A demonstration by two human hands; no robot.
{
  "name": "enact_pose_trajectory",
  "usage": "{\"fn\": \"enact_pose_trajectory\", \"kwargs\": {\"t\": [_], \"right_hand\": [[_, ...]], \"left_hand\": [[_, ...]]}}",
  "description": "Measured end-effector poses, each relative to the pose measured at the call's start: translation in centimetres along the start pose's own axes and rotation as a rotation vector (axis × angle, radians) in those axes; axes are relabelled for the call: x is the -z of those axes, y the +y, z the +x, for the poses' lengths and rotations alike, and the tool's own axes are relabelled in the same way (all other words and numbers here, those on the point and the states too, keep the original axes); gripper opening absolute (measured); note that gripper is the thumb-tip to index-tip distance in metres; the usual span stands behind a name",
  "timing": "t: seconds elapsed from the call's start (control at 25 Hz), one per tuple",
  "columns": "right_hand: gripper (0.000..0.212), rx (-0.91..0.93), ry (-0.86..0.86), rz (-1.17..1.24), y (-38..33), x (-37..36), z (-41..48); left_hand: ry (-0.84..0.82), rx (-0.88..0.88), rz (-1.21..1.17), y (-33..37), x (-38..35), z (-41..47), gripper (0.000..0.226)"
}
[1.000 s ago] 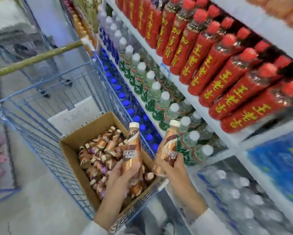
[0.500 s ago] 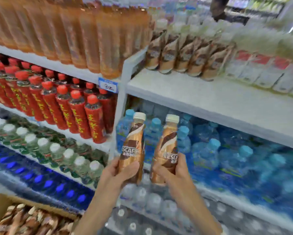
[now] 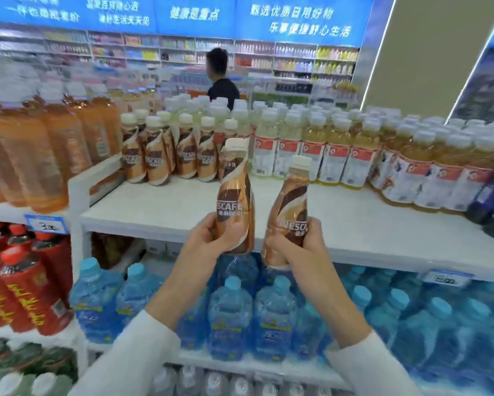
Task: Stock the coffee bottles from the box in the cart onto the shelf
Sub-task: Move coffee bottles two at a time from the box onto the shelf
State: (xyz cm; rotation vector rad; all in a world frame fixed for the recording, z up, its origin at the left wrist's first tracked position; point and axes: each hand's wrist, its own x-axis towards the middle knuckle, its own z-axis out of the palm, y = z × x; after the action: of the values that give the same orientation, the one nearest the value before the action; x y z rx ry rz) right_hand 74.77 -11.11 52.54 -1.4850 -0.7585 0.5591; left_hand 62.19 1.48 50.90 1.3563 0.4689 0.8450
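Note:
My left hand grips a brown and gold coffee bottle with a cream cap, held upright. My right hand grips a second coffee bottle, tilted slightly right. Both bottles hover just in front of the white top shelf, over its bare front part. Several matching coffee bottles stand in a group at the back left of that shelf. The cart and the box are out of view.
Yellow drink bottles fill the shelf's right side and orange tea bottles stand left of the divider. Blue water bottles sit below, red bottles at lower left. A person stands beyond the shelf.
My view has swung up from the cart and box to the top shelf. Both hands have lifted the two coffee bottles from cart height to shelf height.

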Motion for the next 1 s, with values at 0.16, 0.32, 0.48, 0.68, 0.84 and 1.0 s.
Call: {"fn": "enact_pose_trajectory", "kwargs": {"t": [0.16,0.32,0.48,0.68,0.84,1.0], "right_hand": [[0.048,0.041,-0.003,-0.057,-1.4,1.0,4.9],[0.049,-0.009,-0.014,-0.031,-0.4,0.7,8.1],[0.049,-0.020,-0.007,-0.028,1.0,-0.1,9.3],[0.061,0.005,-0.054,-0.136,1.7,0.6,9.5],[0.078,0.048,-0.082,-0.108,2.0,1.9,8.9],[0.070,0.116,0.056,-0.209,2.5,1.4,8.2]], "left_hand": [[-0.047,-0.061,0.342,1.4,0.0,5.3,0.038],[-0.056,-0.015,0.511,0.6,1.3,8.8,0.052],[-0.070,0.006,0.551,-1.0,1.8,9.3,0.049],[-0.063,-0.037,0.515,-2.0,2.0,9.1,0.068],[-0.134,-0.037,0.447,-1.5,2.6,9.1,0.070],[-0.058,-0.060,0.441,-1.2,2.4,8.8,0.066]]}}
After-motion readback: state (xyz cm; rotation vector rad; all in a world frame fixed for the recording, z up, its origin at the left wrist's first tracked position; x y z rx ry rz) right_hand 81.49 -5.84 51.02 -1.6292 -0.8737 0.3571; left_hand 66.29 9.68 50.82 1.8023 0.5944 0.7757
